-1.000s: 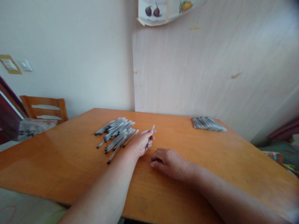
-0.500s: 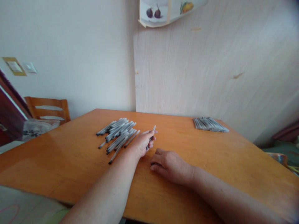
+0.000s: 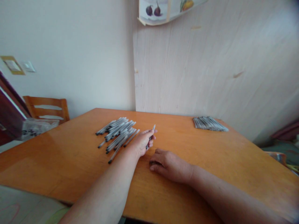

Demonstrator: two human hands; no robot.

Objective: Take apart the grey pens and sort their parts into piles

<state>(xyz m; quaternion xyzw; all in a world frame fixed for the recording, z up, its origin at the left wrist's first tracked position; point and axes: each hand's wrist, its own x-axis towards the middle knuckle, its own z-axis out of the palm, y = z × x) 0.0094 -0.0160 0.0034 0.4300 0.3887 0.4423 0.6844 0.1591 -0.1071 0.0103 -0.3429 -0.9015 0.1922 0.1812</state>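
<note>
My left hand [image 3: 145, 141] is closed around a pen [image 3: 154, 127], just right of a loose pile of pens. The pen's pale tip points up and away past my thumb, and a dark part shows below the fingers. Grey, clear-bodied pens with black ends make up the pile [image 3: 120, 132]. Nearer to me, my right hand [image 3: 169, 165] rests on the table with its fingers curled. Something small and dark shows under those fingers, mostly hidden, so its kind is unclear. The hands are close together but apart.
A neat row of pens [image 3: 209, 123] lies at the far right of the wooden table [image 3: 198, 149]. Behind the table are a wall and a wood panel [image 3: 182, 68]. A wooden chair [image 3: 48, 107] with a clear plastic bag [image 3: 38, 128] stands at the left.
My right hand has shifted very slightly left, its fingers a little more parted around the dark thing. My left hand keeps the pen in nearly the same place.
</note>
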